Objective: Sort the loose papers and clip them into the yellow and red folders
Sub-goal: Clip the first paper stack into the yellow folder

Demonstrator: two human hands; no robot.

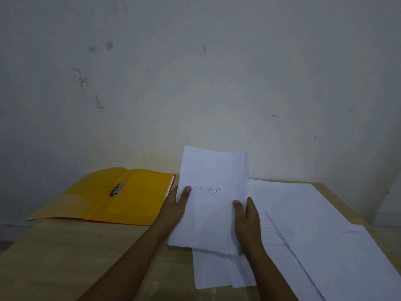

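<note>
Both hands hold up a sheet marked "Dokumen" (209, 198), tilted toward the camera, probably so its heading can be read before sorting. The left hand (174, 208) pinches its left edge, thumb on the face; the right hand (247, 218) grips the right edge the same way. The yellow folder (117, 197) lies open on the tabletop (65, 253) to the left, its metal clip (117, 189) exposed to take papers. A red edge beneath it may be the red folder. The loose papers (314, 224) lie spread to the right.

Both hands (176, 208) (247, 222) hold papers (212, 203) beside yellow folder (121, 198).
</note>
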